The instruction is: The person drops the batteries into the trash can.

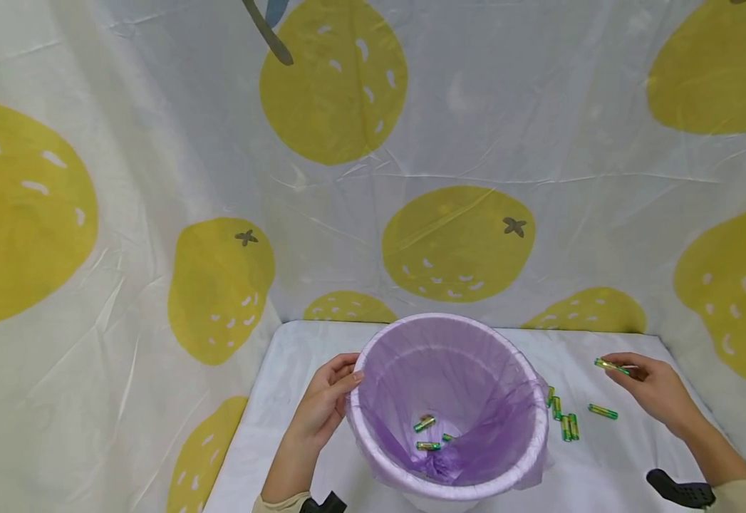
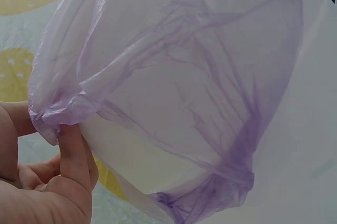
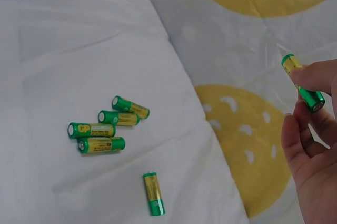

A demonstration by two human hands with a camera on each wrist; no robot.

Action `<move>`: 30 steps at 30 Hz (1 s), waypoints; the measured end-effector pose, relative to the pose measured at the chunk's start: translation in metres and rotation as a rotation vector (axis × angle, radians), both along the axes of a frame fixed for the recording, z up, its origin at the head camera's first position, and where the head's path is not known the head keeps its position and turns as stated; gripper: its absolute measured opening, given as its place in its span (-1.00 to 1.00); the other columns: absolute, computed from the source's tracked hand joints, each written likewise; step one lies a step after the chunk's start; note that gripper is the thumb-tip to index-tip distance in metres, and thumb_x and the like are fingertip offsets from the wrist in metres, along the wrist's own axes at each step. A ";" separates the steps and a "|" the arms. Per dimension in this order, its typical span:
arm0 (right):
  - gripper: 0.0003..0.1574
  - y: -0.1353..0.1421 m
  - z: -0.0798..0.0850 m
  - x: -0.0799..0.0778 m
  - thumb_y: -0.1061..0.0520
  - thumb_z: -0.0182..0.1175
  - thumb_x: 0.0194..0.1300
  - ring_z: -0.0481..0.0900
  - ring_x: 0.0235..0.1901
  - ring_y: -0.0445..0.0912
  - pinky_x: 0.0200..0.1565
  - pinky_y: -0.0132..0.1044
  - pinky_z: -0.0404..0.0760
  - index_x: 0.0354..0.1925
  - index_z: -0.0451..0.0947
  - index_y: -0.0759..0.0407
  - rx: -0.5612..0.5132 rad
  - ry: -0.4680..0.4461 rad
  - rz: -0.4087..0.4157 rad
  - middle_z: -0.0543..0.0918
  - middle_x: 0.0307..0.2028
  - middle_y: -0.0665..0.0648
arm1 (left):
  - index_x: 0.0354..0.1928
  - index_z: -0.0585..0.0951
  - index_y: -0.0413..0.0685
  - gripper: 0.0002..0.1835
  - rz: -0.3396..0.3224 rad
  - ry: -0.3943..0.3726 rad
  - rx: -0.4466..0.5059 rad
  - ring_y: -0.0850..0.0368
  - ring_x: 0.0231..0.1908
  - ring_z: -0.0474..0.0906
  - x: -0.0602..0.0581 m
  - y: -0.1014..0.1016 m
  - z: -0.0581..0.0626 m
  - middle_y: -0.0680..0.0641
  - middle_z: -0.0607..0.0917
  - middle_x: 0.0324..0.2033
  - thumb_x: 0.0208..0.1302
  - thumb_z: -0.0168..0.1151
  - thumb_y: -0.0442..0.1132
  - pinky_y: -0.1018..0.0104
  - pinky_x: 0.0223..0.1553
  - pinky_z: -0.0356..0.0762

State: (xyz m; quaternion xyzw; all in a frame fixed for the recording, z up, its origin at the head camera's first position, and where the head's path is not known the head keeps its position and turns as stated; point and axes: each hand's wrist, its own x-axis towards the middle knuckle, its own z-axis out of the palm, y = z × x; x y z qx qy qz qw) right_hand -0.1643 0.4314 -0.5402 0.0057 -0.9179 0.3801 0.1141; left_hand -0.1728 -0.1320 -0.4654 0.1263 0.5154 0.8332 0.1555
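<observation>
A round bin (image 1: 447, 491) lined with a purple plastic bag (image 1: 437, 377) stands at the front middle of the table. Several green-and-gold batteries (image 1: 428, 446) lie at the bottom of the bag. My left hand (image 1: 323, 399) grips the bin's rim on its left side; in the left wrist view the fingers (image 2: 73, 155) pinch the bag's folded edge. On the right, my right hand (image 1: 658, 388) holds a battery (image 3: 304, 83) between thumb and fingers, raised above the table. Below it a single battery (image 3: 154, 193) lies apart from a loose group of batteries (image 3: 100, 130).
A white cloth covers the table (image 1: 616, 470). Behind and to the left hangs a pale curtain (image 1: 539, 157) with yellow fruit prints. The bin partly hides the loose group of batteries in the head view.
</observation>
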 end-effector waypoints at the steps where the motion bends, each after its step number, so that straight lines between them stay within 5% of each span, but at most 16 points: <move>1: -0.65 -0.001 0.001 -0.001 0.11 0.33 0.45 0.54 -0.39 -0.26 -0.46 -0.34 0.51 0.04 0.66 0.35 -0.003 0.011 0.006 0.65 -0.23 -0.22 | 0.22 0.40 -0.43 -0.63 0.000 0.001 0.000 0.08 -0.15 0.64 0.000 0.000 0.000 -0.18 0.62 -0.06 0.44 0.16 -0.49 0.33 -0.16 0.69; 6: -0.68 -0.006 0.010 -0.003 0.13 0.33 0.45 0.51 -0.43 -0.17 -0.49 -0.33 0.47 0.03 0.66 0.34 0.004 0.042 0.028 0.63 -0.24 -0.26 | 0.23 0.39 -0.44 -0.62 -0.006 0.001 0.000 0.08 -0.15 0.64 0.000 -0.001 0.000 -0.18 0.62 -0.06 0.44 0.16 -0.49 0.33 -0.16 0.69; 16: -0.74 -0.019 0.039 -0.010 0.22 0.35 0.41 0.39 -0.49 -0.17 -0.55 -0.35 0.38 0.01 0.66 0.33 0.045 0.108 0.066 0.64 -0.31 0.01 | 0.23 0.38 -0.45 -0.61 -0.005 0.007 -0.002 0.08 -0.15 0.64 -0.001 -0.001 0.000 -0.18 0.62 -0.05 0.43 0.16 -0.49 0.32 -0.16 0.70; 30: -0.68 -0.064 0.098 -0.016 0.30 0.38 0.34 0.60 -0.30 -0.35 -0.35 -0.53 0.60 0.05 0.65 0.32 -0.008 0.170 0.191 0.67 -0.17 -0.16 | 0.21 0.40 -0.45 -0.63 -0.001 -0.003 -0.003 0.08 -0.17 0.65 -0.001 -0.001 -0.001 -0.20 0.63 -0.05 0.43 0.16 -0.50 0.33 -0.18 0.70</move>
